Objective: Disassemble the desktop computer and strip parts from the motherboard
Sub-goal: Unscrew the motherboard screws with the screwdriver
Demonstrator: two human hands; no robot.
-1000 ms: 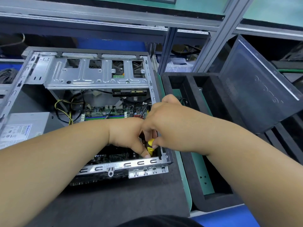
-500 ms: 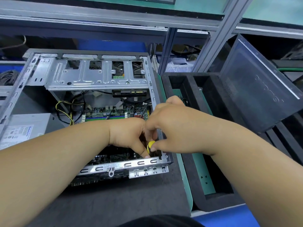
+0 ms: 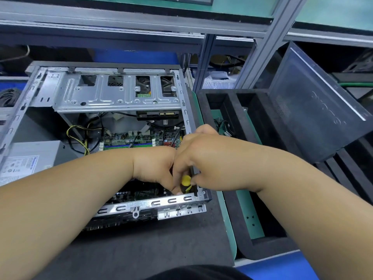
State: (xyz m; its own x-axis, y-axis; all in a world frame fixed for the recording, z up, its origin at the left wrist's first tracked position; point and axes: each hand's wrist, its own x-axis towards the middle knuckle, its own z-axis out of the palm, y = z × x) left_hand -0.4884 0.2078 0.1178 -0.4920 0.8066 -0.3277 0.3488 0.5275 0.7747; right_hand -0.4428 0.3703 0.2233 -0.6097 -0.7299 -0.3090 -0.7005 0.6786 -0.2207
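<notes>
An open desktop computer case [image 3: 119, 96] lies on its side on a dark mat. Its green motherboard [image 3: 131, 139] shows inside, partly hidden by my arms. Both hands meet over the case's near right corner. My right hand [image 3: 201, 158] grips a screwdriver with a yellow and black handle [image 3: 185, 183], which points down into the case. My left hand [image 3: 157, 168] is curled beside it, its fingertips at the handle; what they pinch is hidden. The screwdriver's tip is out of sight.
A grey power supply [image 3: 30, 158] sits at the case's left. Yellow and black cables [image 3: 78, 138] run inside. A black foam tray with compartments [image 3: 232, 110] stands on the right, and a dark side panel [image 3: 314, 110] leans over it. Metal shelf rails cross the back.
Both hands stayed at the near right corner. The right hand's fingers shifted slightly around the yellow handle, and the view moved a little.
</notes>
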